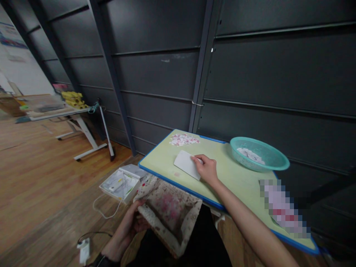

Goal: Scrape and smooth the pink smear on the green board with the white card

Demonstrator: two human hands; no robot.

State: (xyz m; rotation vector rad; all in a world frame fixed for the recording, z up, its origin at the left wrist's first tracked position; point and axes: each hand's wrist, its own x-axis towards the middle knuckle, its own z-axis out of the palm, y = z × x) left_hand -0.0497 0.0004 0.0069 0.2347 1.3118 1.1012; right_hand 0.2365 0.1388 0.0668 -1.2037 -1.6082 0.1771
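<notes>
Our table (236, 178) has a blue edge, and its yellow surface spreads between the white card (186, 164) and, at the card's three o'clock, the teal basin (268, 150). Paper scraps (184, 139) lie at twelve. At seven, just beside the near edge, we have a floral, cloth-lined basket (160, 224). Our right hand (206, 168) reaches forward and pinches the flat card over the table; our left hand (135, 221) is folded round the basket's rim.
</notes>
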